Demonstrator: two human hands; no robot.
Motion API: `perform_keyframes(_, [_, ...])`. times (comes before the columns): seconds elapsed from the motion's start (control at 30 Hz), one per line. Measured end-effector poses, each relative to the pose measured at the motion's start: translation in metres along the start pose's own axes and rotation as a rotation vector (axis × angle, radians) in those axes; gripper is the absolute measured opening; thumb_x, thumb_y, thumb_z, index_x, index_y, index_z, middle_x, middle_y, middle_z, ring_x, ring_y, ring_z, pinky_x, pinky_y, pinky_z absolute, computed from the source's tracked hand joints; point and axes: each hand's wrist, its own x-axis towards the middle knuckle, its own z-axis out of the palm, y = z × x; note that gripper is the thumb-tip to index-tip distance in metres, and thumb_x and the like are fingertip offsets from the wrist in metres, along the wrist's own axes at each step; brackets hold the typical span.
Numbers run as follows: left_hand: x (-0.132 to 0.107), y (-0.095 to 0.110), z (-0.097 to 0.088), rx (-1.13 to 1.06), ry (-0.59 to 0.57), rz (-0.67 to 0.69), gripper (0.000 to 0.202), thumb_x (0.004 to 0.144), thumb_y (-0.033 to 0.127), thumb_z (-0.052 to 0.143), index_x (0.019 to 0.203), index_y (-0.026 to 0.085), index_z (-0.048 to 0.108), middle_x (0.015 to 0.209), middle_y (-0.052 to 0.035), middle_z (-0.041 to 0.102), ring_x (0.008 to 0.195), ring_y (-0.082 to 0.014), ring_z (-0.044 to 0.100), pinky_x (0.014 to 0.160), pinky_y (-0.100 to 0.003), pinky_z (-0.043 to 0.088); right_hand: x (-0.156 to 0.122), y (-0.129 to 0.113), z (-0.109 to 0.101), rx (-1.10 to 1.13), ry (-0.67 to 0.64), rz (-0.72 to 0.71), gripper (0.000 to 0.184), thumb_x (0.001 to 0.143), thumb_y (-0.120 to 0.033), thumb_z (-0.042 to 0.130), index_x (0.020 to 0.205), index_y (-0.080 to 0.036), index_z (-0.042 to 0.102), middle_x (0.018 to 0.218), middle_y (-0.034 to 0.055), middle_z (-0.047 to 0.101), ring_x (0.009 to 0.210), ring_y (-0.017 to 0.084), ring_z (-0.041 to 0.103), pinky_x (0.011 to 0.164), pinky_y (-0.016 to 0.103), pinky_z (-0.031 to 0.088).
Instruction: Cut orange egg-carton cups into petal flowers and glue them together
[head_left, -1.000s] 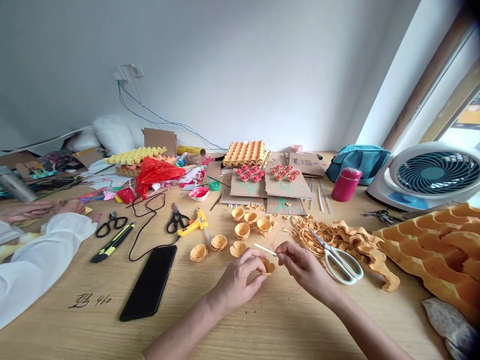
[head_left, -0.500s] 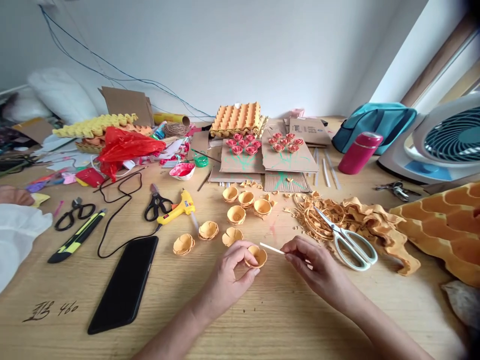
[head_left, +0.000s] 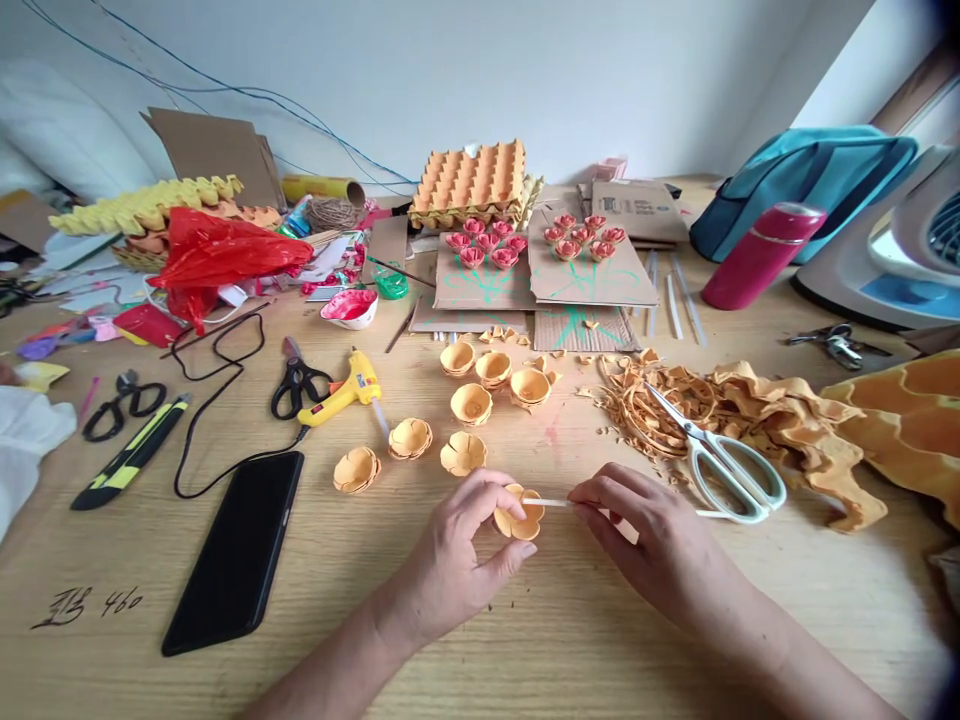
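My left hand (head_left: pixel 461 555) pinches a petal-edged cup (head_left: pixel 531 522), cut from orange egg-carton pulp, between thumb and fingers just above the table. In my right hand (head_left: pixel 652 525) is a thin white stick (head_left: pixel 553 503), gripped by thumb and forefinger. Its left tip reaches over the cup's opening, close to my left fingertips. Whether the tip touches the cup's inside, I cannot tell. Several similar cups stand beyond my hands, the closest being a petal-edged one (head_left: pixel 463 454). White-handled scissors (head_left: pixel 739 475) lie right of my right hand.
A yellow glue gun (head_left: pixel 345 390), black phone (head_left: pixel 234 550), utility knife (head_left: pixel 131 455) and black scissors (head_left: pixel 300 385) lie leftward. Pulp scraps (head_left: pixel 652 405) are heaped right. Red paper flowers (head_left: pixel 486 243) sit on cardboard behind. A white sleeve (head_left: pixel 30 445) shows at the left edge.
The white stick's tip has moved left over the cup's opening. The cup now faces more toward me. The camera view has shifted a little.
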Motion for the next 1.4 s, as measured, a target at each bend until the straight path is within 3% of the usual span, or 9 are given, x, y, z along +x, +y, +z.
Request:
perform_keyframes(0.2, [-0.007, 0.003, 0.005, 0.071, -0.004, -0.083, 0.060, 0.080, 0.008, 0.065, 0.133, 0.026, 0.045, 0.119, -0.0046, 0.061, 0.101, -0.0175, 0.061, 0.092, -0.030, 0.052, -0.004, -0.001, 0.004, -0.075, -0.008, -0.020, 0.017, 0.101, -0.017, 0.045, 0.092, -0.019, 0.060, 0.085, 0.0044, 0.060, 0.072, 0.016, 0.058, 0.066, 0.028, 0.044])
perform_keyframes(0.27, [-0.007, 0.004, 0.005, 0.083, -0.030, -0.080, 0.062, 0.081, 0.008, 0.063, 0.137, 0.027, 0.044, 0.122, -0.0058, 0.059, 0.105, -0.0185, 0.061, 0.095, -0.031, 0.052, -0.004, -0.003, 0.006, -0.049, -0.017, -0.026, 0.018, 0.101, -0.014, 0.042, 0.098, -0.019, 0.060, 0.088, 0.0047, 0.060, 0.071, 0.015, 0.058, 0.064, 0.026, 0.044])
perform_keyframes(0.4, [-0.005, 0.006, 0.006, 0.033, -0.056, -0.091, 0.050, 0.079, 0.005, 0.060, 0.124, 0.024, 0.054, 0.115, -0.0053, 0.061, 0.104, -0.0195, 0.061, 0.093, -0.032, 0.053, -0.005, -0.005, 0.009, -0.043, -0.035, -0.031, 0.022, 0.100, -0.011, 0.042, 0.107, -0.020, 0.060, 0.089, 0.0050, 0.060, 0.073, 0.016, 0.059, 0.065, 0.026, 0.045])
perform_keyframes(0.6, [-0.006, 0.005, 0.009, -0.143, -0.083, -0.180, 0.050, 0.078, 0.007, 0.061, 0.125, 0.025, 0.053, 0.117, -0.0056, 0.062, 0.104, -0.0197, 0.063, 0.092, -0.032, 0.056, -0.004, -0.007, 0.010, -0.122, 0.028, -0.069, 0.016, 0.099, -0.014, 0.049, 0.097, -0.018, 0.064, 0.087, 0.0052, 0.060, 0.073, 0.017, 0.057, 0.067, 0.028, 0.042])
perform_keyframes(0.77, [-0.009, 0.004, 0.008, -0.247, -0.088, -0.204, 0.040, 0.087, 0.018, 0.061, 0.125, 0.025, 0.053, 0.122, -0.0075, 0.063, 0.112, -0.0207, 0.063, 0.095, -0.030, 0.056, -0.002, -0.015, 0.009, -0.281, 0.078, -0.113, 0.016, 0.097, -0.011, 0.052, 0.089, -0.017, 0.064, 0.086, 0.0054, 0.061, 0.073, 0.017, 0.053, 0.068, 0.029, 0.039])
perform_keyframes(1.07, [-0.008, -0.009, 0.015, 0.041, 0.024, -0.102, 0.018, 0.092, 0.025, 0.057, 0.110, 0.023, 0.060, 0.103, -0.0059, 0.070, 0.091, -0.0185, 0.069, 0.078, -0.026, 0.059, -0.003, -0.021, 0.011, -0.419, 0.106, -0.190, 0.011, 0.094, -0.010, 0.055, 0.096, -0.019, 0.061, 0.090, 0.0034, 0.061, 0.073, 0.018, 0.047, 0.067, 0.032, 0.032])
perform_keyframes(1.27, [-0.006, -0.010, 0.014, 0.035, 0.051, -0.044, 0.019, 0.091, 0.023, 0.058, 0.109, 0.024, 0.062, 0.102, -0.0053, 0.072, 0.091, -0.0194, 0.070, 0.075, -0.026, 0.059, -0.004, -0.023, 0.009, -0.427, 0.078, -0.171, 0.012, 0.094, -0.009, 0.054, 0.097, -0.019, 0.061, 0.092, 0.0035, 0.062, 0.075, 0.018, 0.048, 0.067, 0.032, 0.032])
perform_keyframes(1.4, [-0.007, -0.008, 0.013, -0.010, 0.027, -0.070, 0.020, 0.093, 0.021, 0.054, 0.111, 0.025, 0.063, 0.105, -0.0040, 0.072, 0.096, -0.0193, 0.069, 0.082, -0.027, 0.058, -0.003, -0.023, 0.009, -0.413, 0.088, -0.166, 0.011, 0.096, -0.013, 0.054, 0.092, -0.020, 0.061, 0.090, 0.0034, 0.062, 0.073, 0.017, 0.048, 0.067, 0.031, 0.033])
